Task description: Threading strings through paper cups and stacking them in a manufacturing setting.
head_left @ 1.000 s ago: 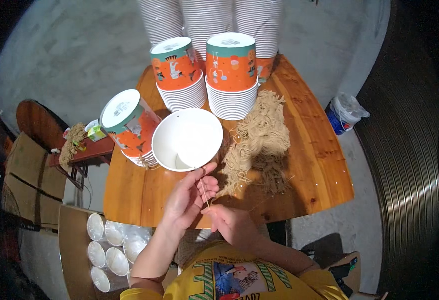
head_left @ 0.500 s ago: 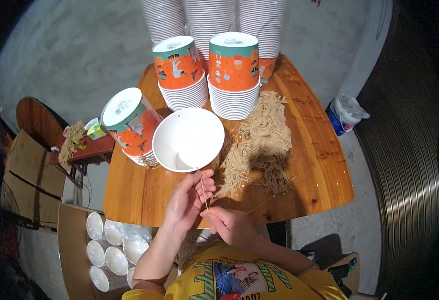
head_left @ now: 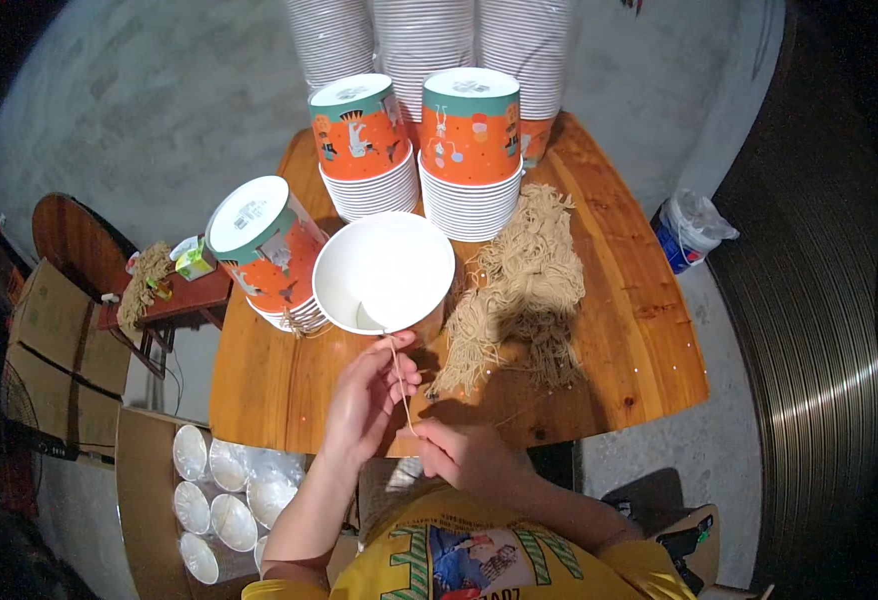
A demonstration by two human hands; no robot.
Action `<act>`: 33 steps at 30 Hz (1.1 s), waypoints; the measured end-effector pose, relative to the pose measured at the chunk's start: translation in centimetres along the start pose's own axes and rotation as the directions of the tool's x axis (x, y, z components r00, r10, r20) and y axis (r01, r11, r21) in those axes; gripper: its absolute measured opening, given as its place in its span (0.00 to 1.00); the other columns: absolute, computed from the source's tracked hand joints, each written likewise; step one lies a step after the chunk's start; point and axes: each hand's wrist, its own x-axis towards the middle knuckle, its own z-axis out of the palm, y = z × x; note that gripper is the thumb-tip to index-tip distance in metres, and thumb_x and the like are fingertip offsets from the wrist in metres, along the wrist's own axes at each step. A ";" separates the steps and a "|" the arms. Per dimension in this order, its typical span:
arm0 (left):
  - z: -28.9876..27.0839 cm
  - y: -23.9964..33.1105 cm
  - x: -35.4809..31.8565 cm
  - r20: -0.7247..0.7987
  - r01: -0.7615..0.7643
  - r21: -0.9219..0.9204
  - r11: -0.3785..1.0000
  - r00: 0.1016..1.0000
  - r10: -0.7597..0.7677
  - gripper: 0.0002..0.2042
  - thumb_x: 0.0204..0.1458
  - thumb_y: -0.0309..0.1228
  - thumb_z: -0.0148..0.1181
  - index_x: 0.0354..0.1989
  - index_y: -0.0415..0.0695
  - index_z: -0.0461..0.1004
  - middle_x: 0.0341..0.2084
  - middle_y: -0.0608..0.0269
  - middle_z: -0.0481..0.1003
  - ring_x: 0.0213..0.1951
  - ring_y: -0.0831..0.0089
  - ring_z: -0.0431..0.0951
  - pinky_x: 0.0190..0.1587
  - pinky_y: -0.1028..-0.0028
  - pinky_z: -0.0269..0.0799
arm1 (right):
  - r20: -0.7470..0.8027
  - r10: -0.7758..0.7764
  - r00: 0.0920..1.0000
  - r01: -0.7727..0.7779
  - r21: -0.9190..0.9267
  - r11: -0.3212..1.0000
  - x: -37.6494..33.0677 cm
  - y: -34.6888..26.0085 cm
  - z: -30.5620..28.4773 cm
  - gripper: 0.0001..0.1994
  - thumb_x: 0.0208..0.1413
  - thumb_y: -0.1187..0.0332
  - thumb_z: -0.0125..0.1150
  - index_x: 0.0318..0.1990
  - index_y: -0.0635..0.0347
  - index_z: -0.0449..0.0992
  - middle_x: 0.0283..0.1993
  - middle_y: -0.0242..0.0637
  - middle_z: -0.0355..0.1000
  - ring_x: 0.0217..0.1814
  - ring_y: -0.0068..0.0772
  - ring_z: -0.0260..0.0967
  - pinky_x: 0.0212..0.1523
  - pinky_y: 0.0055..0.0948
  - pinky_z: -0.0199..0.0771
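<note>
Left hand (head_left: 371, 392) and right hand (head_left: 464, 452): both pinched narrow on 1 string (head_left: 399, 378) running to the rim of the white bowl (head_left: 384, 272) on the desk (head_left: 619, 330). Judged unfinished: string pile (head_left: 519, 290) large; 3 cup stacks (head_left: 469, 150) untouched.

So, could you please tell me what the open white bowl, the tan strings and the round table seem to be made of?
Open white bowl: probably coated paper, with a thin rim and a smooth matte inside. Tan strings: seemingly twisted plant fibre or paper twine, rough and frayed. Round table: varnished wood, showing grain and a warm gloss.
</note>
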 end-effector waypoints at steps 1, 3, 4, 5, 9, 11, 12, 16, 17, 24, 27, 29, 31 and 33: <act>-0.2 -0.5 0.1 -0.001 -0.035 -0.001 0.999 0.999 0.035 0.14 0.59 0.29 0.44 0.50 0.35 0.68 0.30 0.63 0.73 0.32 0.75 0.74 0.38 0.77 0.71 | 0.097 0.076 0.992 -0.083 0.067 0.994 -0.5 -0.8 -0.8 0.11 0.58 0.67 0.52 0.47 0.56 0.72 0.27 0.42 0.72 0.28 0.40 0.73 0.32 0.34 0.73; -1.1 -2.9 0.1 0.023 -0.206 0.133 0.969 0.979 0.205 0.18 0.60 0.36 0.45 0.51 0.35 0.66 0.32 0.61 0.72 0.36 0.73 0.74 0.39 0.77 0.69 | 0.199 0.027 0.980 -0.025 -0.016 1.000 -1.5 -2.1 -1.8 0.13 0.58 0.66 0.53 0.50 0.54 0.71 0.28 0.41 0.72 0.28 0.39 0.73 0.32 0.32 0.73; -1.4 -4.4 -0.1 0.075 -0.373 0.349 0.860 0.926 0.371 0.17 0.61 0.35 0.41 0.50 0.36 0.67 0.35 0.61 0.72 0.38 0.73 0.73 0.41 0.77 0.68 | 0.302 -0.008 0.953 0.039 -0.098 0.994 -1.9 -2.8 -2.1 0.15 0.57 0.65 0.55 0.52 0.51 0.70 0.28 0.40 0.72 0.28 0.37 0.73 0.32 0.31 0.73; -1.9 -4.6 -0.4 0.251 -0.480 0.741 0.469 0.847 0.469 0.15 0.57 0.26 0.45 0.53 0.40 0.66 0.47 0.57 0.69 0.44 0.67 0.73 0.46 0.71 0.70 | 0.306 -0.009 0.952 0.042 -0.100 0.994 -2.2 -3.3 -2.5 0.15 0.57 0.65 0.55 0.52 0.51 0.70 0.28 0.40 0.72 0.28 0.37 0.73 0.32 0.31 0.73; 4.1 -3.0 -0.1 0.592 -0.617 0.770 -0.161 0.597 0.542 0.22 0.56 0.27 0.48 0.60 0.40 0.59 0.57 0.46 0.61 0.52 0.48 0.69 0.47 0.62 0.72 | 0.377 -0.135 0.916 0.188 -0.106 0.976 -4.5 -6.5 -4.3 0.17 0.58 0.66 0.56 0.55 0.48 0.70 0.28 0.38 0.71 0.27 0.32 0.72 0.31 0.27 0.72; 4.5 -2.3 1.5 0.580 -0.523 0.801 -0.292 0.555 0.596 0.26 0.55 0.29 0.51 0.62 0.38 0.55 0.53 0.45 0.63 0.47 0.45 0.71 0.40 0.60 0.74 | 0.397 -0.212 0.893 0.238 -0.018 0.971 -4.7 -8.2 -5.0 0.17 0.58 0.66 0.56 0.55 0.48 0.70 0.27 0.37 0.71 0.27 0.30 0.71 0.31 0.26 0.72; 4.1 -1.7 1.6 0.486 -0.464 0.862 -0.204 0.643 0.591 0.26 0.54 0.27 0.52 0.61 0.37 0.55 0.49 0.44 0.65 0.45 0.46 0.71 0.41 0.60 0.73 | 0.437 -0.215 0.873 0.241 -0.003 0.971 -4.1 -9.0 -5.4 0.16 0.58 0.67 0.55 0.54 0.49 0.71 0.27 0.36 0.72 0.26 0.28 0.71 0.30 0.25 0.71; 3.7 0.0 1.2 0.418 -0.368 0.905 -0.215 0.665 0.619 0.18 0.53 0.31 0.57 0.52 0.41 0.66 0.37 0.49 0.68 0.32 0.48 0.74 0.31 0.59 0.72 | 0.363 -0.261 0.894 0.209 0.177 0.962 -4.3 -9.3 -7.2 0.15 0.57 0.70 0.56 0.52 0.57 0.72 0.28 0.33 0.74 0.26 0.23 0.71 0.27 0.23 0.70; 3.5 0.4 1.1 0.418 -0.361 0.904 -0.228 0.639 0.646 0.12 0.53 0.32 0.57 0.44 0.44 0.71 0.35 0.51 0.69 0.30 0.50 0.75 0.30 0.59 0.71 | 0.359 -0.262 0.896 0.211 0.174 0.962 -4.0 -9.3 -7.5 0.15 0.57 0.70 0.56 0.52 0.57 0.72 0.28 0.33 0.74 0.26 0.23 0.71 0.27 0.23 0.70; -1.1 5.6 0.6 0.472 -0.412 0.878 -0.243 0.659 0.586 0.11 0.55 0.31 0.54 0.26 0.34 0.73 0.28 0.52 0.71 0.26 0.53 0.74 0.29 0.61 0.70 | 0.003 0.014 1.000 -0.010 0.840 0.543 1.3 -6.7 -10.3 0.12 0.63 0.62 0.44 0.32 0.57 0.70 0.16 0.22 0.59 0.11 0.14 0.45 0.11 0.18 0.46; -4.3 8.4 1.4 0.499 -0.490 0.859 -0.148 0.739 0.452 0.12 0.56 0.30 0.52 0.28 0.32 0.72 0.26 0.53 0.71 0.31 0.55 0.73 0.34 0.64 0.69 | 0.033 -0.049 0.998 -0.022 0.978 0.205 4.0 -5.1 -10.5 0.14 0.66 0.58 0.42 0.32 0.56 0.68 0.14 0.19 0.48 0.12 0.13 0.43 0.11 0.14 0.43; -5.8 9.9 1.9 0.502 -0.498 0.860 -0.115 0.781 0.372 0.12 0.57 0.31 0.50 0.28 0.32 0.71 0.27 0.54 0.72 0.33 0.58 0.72 0.38 0.66 0.68 | 0.010 -0.005 1.000 -0.009 0.996 0.084 5.2 -4.2 -10.3 0.15 0.66 0.57 0.41 0.33 0.55 0.69 0.14 0.20 0.47 0.12 0.13 0.43 0.12 0.15 0.43; -6.8 10.8 2.1 0.536 -0.524 0.841 -0.135 0.769 0.349 0.12 0.57 0.31 0.50 0.27 0.33 0.71 0.28 0.55 0.72 0.32 0.60 0.73 0.38 0.67 0.68 | -0.006 0.047 0.999 0.007 0.999 -0.037 6.5 -2.6 -9.3 0.16 0.66 0.56 0.40 0.33 0.55 0.69 0.13 0.20 0.47 0.12 0.14 0.43 0.12 0.16 0.43; -6.7 10.9 1.8 0.561 -0.547 0.824 -0.147 0.749 0.353 0.12 0.56 0.31 0.51 0.26 0.34 0.71 0.30 0.57 0.73 0.34 0.61 0.72 0.37 0.67 0.67 | 0.012 -0.153 0.988 -0.052 0.966 -0.253 7.3 -1.3 -8.4 0.14 0.67 0.61 0.38 0.34 0.57 0.68 0.15 0.21 0.48 0.14 0.15 0.42 0.14 0.17 0.42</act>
